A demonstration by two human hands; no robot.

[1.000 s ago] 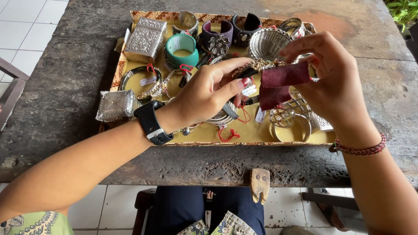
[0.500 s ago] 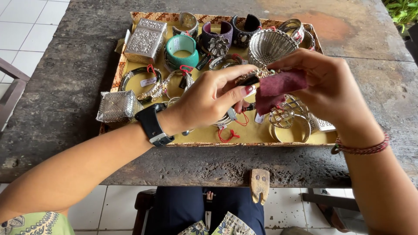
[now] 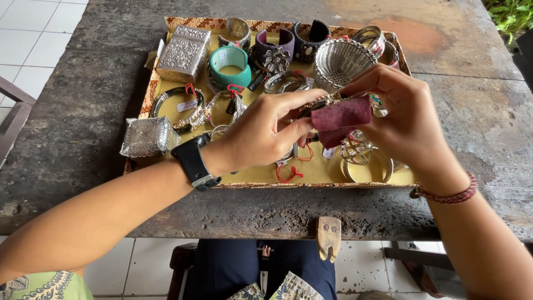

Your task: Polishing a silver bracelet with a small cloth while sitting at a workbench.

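Centre frame: the left hand point(image 3: 261, 133) pinches a small ornate silver piece point(image 3: 322, 103), mostly hidden, while the right hand point(image 3: 405, 119) pinches a soft maroon cloth point(image 3: 340, 118) against it, above the jewellery tray point(image 3: 150, 100).

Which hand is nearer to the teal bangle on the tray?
Left. The left hand is just below and right of the teal bangle; the right hand is farther right, past the woven silver bowl.
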